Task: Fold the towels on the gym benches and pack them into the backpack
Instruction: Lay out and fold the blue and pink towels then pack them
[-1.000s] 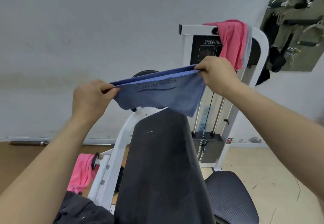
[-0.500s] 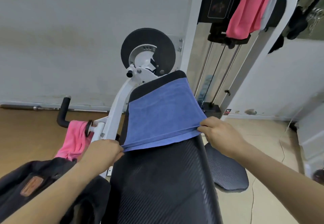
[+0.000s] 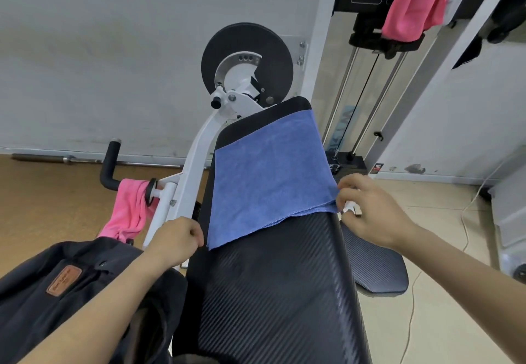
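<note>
Blue towel [image 3: 270, 175] lies doubled on bench [image 3: 279, 292] | head view: in the air 1 s ago, now laid down | left grip [image 3: 173, 238] curled at near-left corner, pinch unclear | right grip [image 3: 370, 210] pinches right corner | likely next: another fold, then backpack [image 3: 71, 292] at left

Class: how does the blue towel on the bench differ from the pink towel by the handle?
The blue towel lies flat on the pad; the pink towel hangs bunched from a bar. The blue towel looks folded double; the pink towel is crumpled. Both are outside the backpack.
</note>
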